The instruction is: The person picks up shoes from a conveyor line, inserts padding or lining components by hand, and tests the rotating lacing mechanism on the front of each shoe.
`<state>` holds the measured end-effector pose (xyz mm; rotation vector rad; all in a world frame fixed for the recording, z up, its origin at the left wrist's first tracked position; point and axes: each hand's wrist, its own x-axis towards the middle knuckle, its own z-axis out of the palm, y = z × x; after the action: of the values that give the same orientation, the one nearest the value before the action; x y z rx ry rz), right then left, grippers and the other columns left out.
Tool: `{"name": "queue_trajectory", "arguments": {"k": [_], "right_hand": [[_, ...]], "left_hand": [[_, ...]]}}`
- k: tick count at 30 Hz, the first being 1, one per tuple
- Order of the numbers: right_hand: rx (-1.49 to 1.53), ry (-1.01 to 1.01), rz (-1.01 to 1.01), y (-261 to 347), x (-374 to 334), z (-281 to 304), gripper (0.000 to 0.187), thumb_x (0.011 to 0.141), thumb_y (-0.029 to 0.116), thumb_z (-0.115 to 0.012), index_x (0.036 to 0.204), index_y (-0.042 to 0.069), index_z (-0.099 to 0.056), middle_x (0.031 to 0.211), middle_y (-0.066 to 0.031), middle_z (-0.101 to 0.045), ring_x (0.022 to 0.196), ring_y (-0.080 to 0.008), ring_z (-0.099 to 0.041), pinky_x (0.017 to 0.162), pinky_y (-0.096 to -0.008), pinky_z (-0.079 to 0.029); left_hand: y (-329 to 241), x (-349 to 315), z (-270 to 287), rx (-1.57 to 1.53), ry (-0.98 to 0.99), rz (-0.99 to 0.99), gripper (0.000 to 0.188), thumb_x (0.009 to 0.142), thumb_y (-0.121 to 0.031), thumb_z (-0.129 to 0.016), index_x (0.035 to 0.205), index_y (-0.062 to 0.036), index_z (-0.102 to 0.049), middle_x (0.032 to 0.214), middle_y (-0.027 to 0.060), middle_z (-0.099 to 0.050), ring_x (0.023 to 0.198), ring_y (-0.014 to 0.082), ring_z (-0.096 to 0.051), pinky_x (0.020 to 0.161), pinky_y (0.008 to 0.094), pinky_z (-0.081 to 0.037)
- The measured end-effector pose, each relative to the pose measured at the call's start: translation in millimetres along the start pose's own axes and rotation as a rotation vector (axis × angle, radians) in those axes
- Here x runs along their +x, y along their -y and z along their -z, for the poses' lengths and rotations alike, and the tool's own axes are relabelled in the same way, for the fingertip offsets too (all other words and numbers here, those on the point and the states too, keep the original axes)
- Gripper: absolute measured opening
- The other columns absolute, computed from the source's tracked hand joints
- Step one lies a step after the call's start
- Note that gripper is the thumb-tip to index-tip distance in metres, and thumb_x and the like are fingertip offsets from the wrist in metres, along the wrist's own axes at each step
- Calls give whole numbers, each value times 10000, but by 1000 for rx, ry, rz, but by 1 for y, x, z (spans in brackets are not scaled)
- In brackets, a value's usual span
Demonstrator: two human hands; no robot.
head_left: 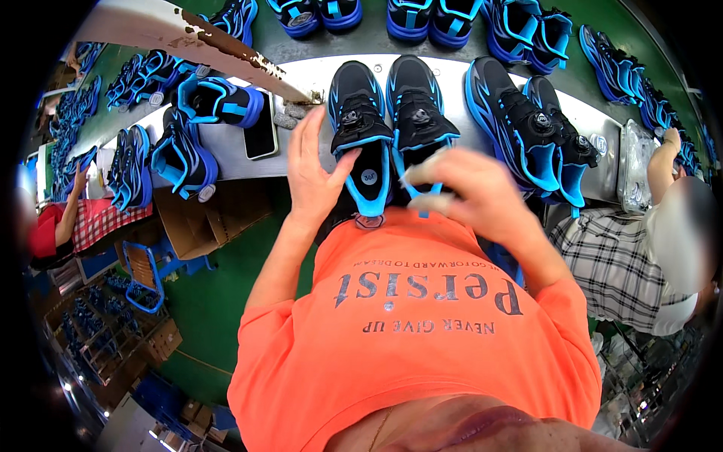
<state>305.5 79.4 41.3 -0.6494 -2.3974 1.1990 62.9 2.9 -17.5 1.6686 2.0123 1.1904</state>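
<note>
A pair of black sneakers with bright blue linings stands in front of me, toes pointing away: a left shoe [359,98] and a right shoe [413,94], each with a round dial on its tongue. A round pale sticker lies on the insole of the left one. My left hand [311,169] is beside that shoe, fingers stretched upward and apart, its thumb at the collar. Over the right shoe's heel opening is my right hand [474,184], smeared by motion. Pale coverings show on its fingertips, and whether it grips anything is unclear.
Another sneaker pair [520,124] stands to the right, near a clear plastic tray [636,166]. At left are a phone [260,132], loose sneakers [181,154] and a rusty white metal post [188,41]. More shoes line the green surface [361,41] beyond. Co-workers sit on both sides.
</note>
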Motion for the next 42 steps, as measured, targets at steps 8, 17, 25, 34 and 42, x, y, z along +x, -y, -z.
{"name": "queue_trajectory", "arguments": {"k": [8, 17, 25, 34, 42], "right_hand": [[-354, -263, 14, -55, 41, -17, 507, 730, 63, -757, 1217, 141, -641, 1025, -77, -672, 878, -238, -644, 775, -303, -522], [-223, -212, -169, -22, 21, -15, 488, 721, -32, -664, 1170, 155, -627, 1011, -111, -584, 907, -333, -606, 766, -402, -518], [-741, -124, 17, -35, -2, -53, 557, 768, 81, -669, 1308, 62, -535, 1340, -221, -473, 1140, -404, -532, 912, -399, -518], [-611, 72, -31, -20, 11, -13, 360, 821, 178, -703, 1179, 148, -674, 1227, -151, -548, 992, -304, -561, 849, -368, -508], [-92, 115, -208, -7, 16, 19, 460, 861, 110, -657, 1315, 157, -598, 1268, -178, -545, 1038, -331, -584, 902, -365, -498]], "left_hand": [[-6, 30, -15, 31, 159, -300, 408, 687, 49, -681, 1077, -63, -644, 1041, 132, -665, 974, 341, -622, 844, 389, -499], [-9, 4, -4, 29, 266, -225, 455, 646, 107, -621, 1053, -90, -667, 1140, 72, -641, 990, 316, -572, 852, 389, -488], [-9, -20, -18, 375, 291, -325, 470, 712, -13, -649, 1176, -82, -625, 1471, 80, -434, 1029, 313, -479, 922, 396, -416], [-19, 14, -6, 386, 521, -330, 161, 814, -137, -634, 931, -59, -713, 1261, 88, -585, 1018, 303, -498, 856, 396, -426], [-30, 18, -3, -101, 175, -158, 231, 809, -144, -710, 983, -9, -638, 1052, 160, -563, 942, 338, -559, 811, 407, -472]]}}
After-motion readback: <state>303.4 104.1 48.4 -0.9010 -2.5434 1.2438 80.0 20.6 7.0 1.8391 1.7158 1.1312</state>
